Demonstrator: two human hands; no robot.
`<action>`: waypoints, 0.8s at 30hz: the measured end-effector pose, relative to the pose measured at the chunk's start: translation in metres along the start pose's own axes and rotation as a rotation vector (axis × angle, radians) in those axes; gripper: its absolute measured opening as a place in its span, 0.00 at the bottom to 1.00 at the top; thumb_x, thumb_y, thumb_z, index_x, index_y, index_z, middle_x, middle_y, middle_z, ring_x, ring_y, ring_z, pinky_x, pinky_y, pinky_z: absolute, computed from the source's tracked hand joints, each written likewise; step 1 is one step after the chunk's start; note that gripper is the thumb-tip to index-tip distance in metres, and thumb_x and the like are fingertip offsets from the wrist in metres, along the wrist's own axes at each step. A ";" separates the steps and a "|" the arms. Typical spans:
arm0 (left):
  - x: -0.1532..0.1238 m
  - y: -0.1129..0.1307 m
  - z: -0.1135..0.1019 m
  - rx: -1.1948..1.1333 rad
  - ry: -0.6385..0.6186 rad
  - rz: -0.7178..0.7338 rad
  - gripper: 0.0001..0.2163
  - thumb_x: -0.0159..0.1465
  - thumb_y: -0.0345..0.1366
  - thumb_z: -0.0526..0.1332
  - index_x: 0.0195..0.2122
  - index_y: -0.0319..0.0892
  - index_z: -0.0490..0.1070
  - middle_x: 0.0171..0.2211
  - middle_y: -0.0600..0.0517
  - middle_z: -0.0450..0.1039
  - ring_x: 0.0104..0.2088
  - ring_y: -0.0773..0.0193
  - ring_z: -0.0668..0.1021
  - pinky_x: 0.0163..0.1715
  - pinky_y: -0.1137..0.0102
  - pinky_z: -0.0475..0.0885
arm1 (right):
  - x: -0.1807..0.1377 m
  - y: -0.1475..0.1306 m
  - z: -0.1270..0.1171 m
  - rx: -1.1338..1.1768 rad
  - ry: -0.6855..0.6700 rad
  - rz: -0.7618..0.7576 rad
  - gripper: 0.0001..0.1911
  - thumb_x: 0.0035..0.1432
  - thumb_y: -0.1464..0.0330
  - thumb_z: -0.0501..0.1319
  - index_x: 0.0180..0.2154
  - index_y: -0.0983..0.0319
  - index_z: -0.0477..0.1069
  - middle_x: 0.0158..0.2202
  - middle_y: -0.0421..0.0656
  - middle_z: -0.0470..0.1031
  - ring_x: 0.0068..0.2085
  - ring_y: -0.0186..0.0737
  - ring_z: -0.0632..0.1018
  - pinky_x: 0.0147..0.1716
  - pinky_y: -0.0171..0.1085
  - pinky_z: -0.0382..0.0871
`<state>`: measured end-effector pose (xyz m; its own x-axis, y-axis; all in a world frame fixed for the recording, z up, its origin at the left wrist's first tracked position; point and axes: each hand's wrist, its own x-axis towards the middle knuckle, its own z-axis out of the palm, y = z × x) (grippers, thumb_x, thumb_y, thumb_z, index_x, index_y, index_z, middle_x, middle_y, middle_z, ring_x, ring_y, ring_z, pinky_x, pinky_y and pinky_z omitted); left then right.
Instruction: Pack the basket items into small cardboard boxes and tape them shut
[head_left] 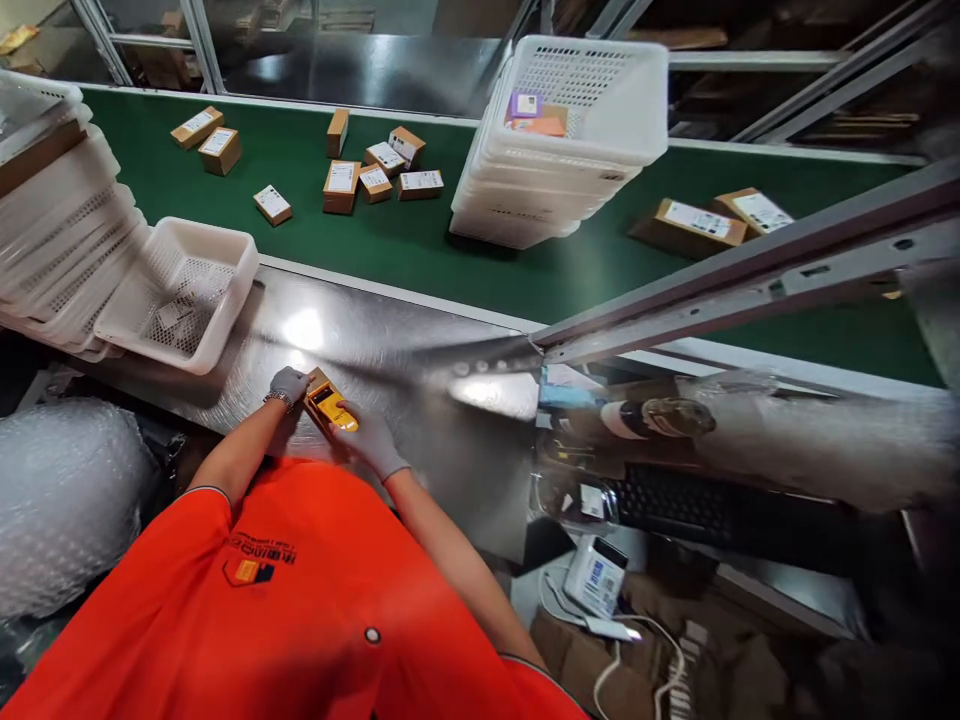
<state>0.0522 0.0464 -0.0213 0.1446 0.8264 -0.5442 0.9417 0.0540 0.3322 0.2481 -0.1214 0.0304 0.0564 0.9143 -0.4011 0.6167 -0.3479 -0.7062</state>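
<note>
Both gloved hands closed around a small yellow box at the near edge of the steel worktop.

Nearest the body, the right hand (369, 432) lay over the yellow box (330, 406) with fingers curled down on its near end, while the left hand (288, 383) pinched the far corner, so the box was steadied from both sides and kept flat on the steel worktop (390, 350). Just left, an open white basket (184, 290) sat within easy reach, leaning against a nested stack of baskets (56, 230). Bubble wrap (60, 500) bulked at the left elbow. Beyond the worktop, small cardboard parcels (375, 170) lay scattered, labels up, on the green conveyor belt (420, 240), and a taller basket stack (562, 140) stood on the belt farther right.
</note>
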 end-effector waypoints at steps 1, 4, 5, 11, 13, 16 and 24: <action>0.000 0.000 -0.002 0.036 0.001 0.004 0.25 0.79 0.56 0.61 0.52 0.43 0.93 0.47 0.41 0.91 0.47 0.53 0.87 0.42 0.68 0.75 | -0.006 0.002 -0.004 -0.020 -0.008 0.001 0.32 0.68 0.55 0.72 0.70 0.52 0.79 0.52 0.45 0.93 0.52 0.56 0.91 0.49 0.43 0.84; 0.004 0.001 -0.009 0.130 -0.003 0.017 0.25 0.78 0.57 0.62 0.56 0.46 0.92 0.50 0.40 0.91 0.53 0.49 0.87 0.46 0.67 0.76 | -0.044 0.029 -0.017 -0.102 -0.029 0.024 0.32 0.68 0.54 0.71 0.71 0.52 0.80 0.51 0.46 0.93 0.50 0.57 0.91 0.46 0.42 0.83; 0.005 0.001 -0.011 0.155 -0.003 0.025 0.25 0.78 0.58 0.62 0.57 0.47 0.92 0.52 0.40 0.90 0.54 0.49 0.87 0.48 0.67 0.77 | -0.061 0.042 -0.021 -0.137 -0.032 0.042 0.32 0.67 0.54 0.71 0.70 0.52 0.81 0.50 0.46 0.93 0.50 0.57 0.91 0.46 0.42 0.83; 0.000 0.002 -0.014 0.283 0.065 0.107 0.27 0.80 0.57 0.59 0.54 0.42 0.92 0.58 0.36 0.85 0.62 0.41 0.82 0.59 0.59 0.78 | -0.132 0.106 -0.035 -0.193 -0.041 0.166 0.33 0.64 0.55 0.73 0.68 0.54 0.83 0.52 0.49 0.92 0.52 0.60 0.92 0.48 0.44 0.83; -0.007 0.006 -0.009 0.301 0.147 0.176 0.24 0.79 0.52 0.62 0.62 0.40 0.87 0.66 0.35 0.80 0.68 0.39 0.78 0.65 0.55 0.76 | -0.132 0.113 -0.034 -0.142 -0.030 0.159 0.32 0.62 0.57 0.73 0.67 0.55 0.84 0.55 0.49 0.92 0.55 0.60 0.91 0.51 0.45 0.84; -0.028 0.021 0.016 0.370 0.136 0.534 0.34 0.71 0.48 0.72 0.75 0.39 0.75 0.76 0.33 0.70 0.76 0.35 0.69 0.75 0.47 0.66 | -0.125 0.118 -0.027 -0.060 0.013 0.135 0.31 0.60 0.59 0.73 0.65 0.55 0.85 0.57 0.49 0.91 0.55 0.61 0.91 0.54 0.47 0.85; -0.072 0.088 0.066 0.573 -0.207 1.145 0.49 0.53 0.39 0.81 0.77 0.37 0.70 0.63 0.32 0.79 0.62 0.36 0.79 0.75 0.41 0.62 | -0.137 0.127 -0.032 0.209 0.196 0.053 0.28 0.52 0.55 0.76 0.54 0.58 0.90 0.54 0.51 0.92 0.53 0.58 0.91 0.56 0.52 0.86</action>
<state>0.1447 -0.0455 -0.0036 0.9447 0.1386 -0.2970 0.2399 -0.9100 0.3382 0.3436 -0.2838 0.0143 0.2474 0.9094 -0.3344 0.4352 -0.4126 -0.8002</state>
